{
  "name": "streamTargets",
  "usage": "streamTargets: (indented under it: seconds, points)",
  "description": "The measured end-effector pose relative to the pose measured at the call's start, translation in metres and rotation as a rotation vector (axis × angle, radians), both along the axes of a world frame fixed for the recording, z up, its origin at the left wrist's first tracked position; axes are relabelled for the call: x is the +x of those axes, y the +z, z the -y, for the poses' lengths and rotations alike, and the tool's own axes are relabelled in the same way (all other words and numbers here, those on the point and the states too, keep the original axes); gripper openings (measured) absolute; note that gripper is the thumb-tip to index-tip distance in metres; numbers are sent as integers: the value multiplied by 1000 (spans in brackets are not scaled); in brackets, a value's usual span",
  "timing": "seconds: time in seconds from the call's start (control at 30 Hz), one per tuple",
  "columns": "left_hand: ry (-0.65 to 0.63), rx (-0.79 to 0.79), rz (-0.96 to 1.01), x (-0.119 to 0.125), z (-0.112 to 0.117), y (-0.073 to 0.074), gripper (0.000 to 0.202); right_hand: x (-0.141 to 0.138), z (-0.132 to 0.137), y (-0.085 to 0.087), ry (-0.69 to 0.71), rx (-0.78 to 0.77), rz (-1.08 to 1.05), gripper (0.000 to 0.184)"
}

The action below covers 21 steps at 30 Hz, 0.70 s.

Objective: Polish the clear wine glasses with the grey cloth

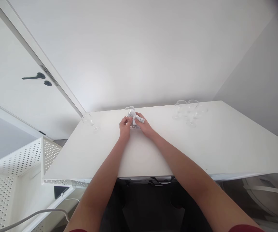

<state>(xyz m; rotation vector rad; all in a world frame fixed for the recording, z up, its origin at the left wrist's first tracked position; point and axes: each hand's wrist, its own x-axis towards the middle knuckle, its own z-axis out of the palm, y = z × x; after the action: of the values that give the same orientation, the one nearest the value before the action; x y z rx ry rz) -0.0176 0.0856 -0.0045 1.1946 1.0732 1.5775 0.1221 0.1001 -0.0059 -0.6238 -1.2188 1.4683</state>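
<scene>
Near the back edge of the white tabletop [151, 151], both hands are together around a clear stemmed glass [129, 109] and a crumpled white cloth [134, 117]. My left hand [125, 126] is closed at the glass's left side, thumb and fingers pinching it where the cloth meets it. From the right, my right hand [145, 125] grips the bunched cloth against the glass, thumb on top. The glass's lower part is largely hidden by the fingers and cloth. Whether it touches the table, I cannot tell.
Another stemmed glass [88, 120] is at the table's back left. Several clear glasses [189, 110] are grouped at the back right. A white wall [139, 58] rises behind the table. On the left are a door handle [34, 76] and a perforated white rack [20, 158].
</scene>
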Motion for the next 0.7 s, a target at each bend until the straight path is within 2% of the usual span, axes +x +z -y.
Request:
streamTargets:
  seconds: [0.13,0.33,0.53,0.63,0.7]
  points:
    - [4,-2,76,-1,-5,-4,53,0,5,6,154,-90,-19,47]
    - [-28,-26,237,-3,-9,-6,50,1,5,3,288,-128,-15,42]
    - [-244,-26,282,-4,-1,3,60,7,2,2,282,-130,-15,42]
    - [-211,7,281,-4,1,6,60,9,2,4,315,-142,37,44]
    - [-183,20,262,-4,0,5,57,7,4,5,273,-88,116,45]
